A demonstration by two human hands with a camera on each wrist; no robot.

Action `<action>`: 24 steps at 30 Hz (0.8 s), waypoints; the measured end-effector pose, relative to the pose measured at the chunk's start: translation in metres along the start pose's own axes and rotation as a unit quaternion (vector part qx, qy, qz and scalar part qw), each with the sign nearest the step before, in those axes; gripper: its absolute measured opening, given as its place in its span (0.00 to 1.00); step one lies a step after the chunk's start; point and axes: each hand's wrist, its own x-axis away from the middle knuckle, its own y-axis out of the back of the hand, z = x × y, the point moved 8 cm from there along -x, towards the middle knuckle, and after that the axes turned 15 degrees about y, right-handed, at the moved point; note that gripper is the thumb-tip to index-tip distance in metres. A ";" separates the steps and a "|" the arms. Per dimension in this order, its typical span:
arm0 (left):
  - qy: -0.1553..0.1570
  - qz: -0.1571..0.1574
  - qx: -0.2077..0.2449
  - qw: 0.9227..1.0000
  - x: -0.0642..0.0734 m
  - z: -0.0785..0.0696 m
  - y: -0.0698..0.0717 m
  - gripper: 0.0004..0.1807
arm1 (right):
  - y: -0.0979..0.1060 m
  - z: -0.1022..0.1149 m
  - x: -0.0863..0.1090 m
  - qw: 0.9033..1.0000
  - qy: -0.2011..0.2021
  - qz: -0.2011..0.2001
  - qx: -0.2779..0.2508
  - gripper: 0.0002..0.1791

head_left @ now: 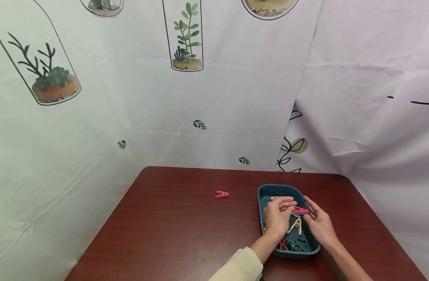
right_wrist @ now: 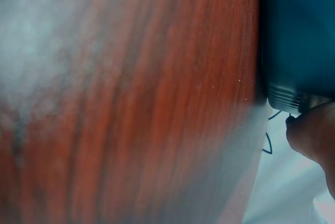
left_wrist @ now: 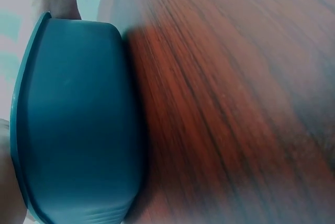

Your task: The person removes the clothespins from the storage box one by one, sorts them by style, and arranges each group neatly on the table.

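A dark teal tray (head_left: 294, 255) on the table holds several clothespins and other small items. My left hand (head_left: 277, 218) reaches over its left side, fingers pointing right. By those fingertips is a pink clothespin (head_left: 301, 210); whether they pinch it is hidden. My right hand (head_left: 321, 226) grips the tray's right rim, fingers outside and thumb near the pink clothespin. Lower in the tray lie a cream clothespin (head_left: 296, 225), a red clothespin (head_left: 283, 244) and dark green pieces (head_left: 301, 245). The left wrist view shows the tray's outer wall (left_wrist: 78, 119); the right wrist view shows a fingertip (right_wrist: 309, 130) beside it.
Another pink clothespin (head_left: 222, 194) lies on the brown wooden table (head_left: 172, 226), left of the tray. White cloth with plant prints (head_left: 218, 97) hangs behind the table's far edge.
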 end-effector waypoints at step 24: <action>-0.098 0.009 0.060 0.993 -0.020 -0.036 0.054 0.07 | -0.001 -0.001 0.001 0.999 -0.026 0.012 -0.021 0.36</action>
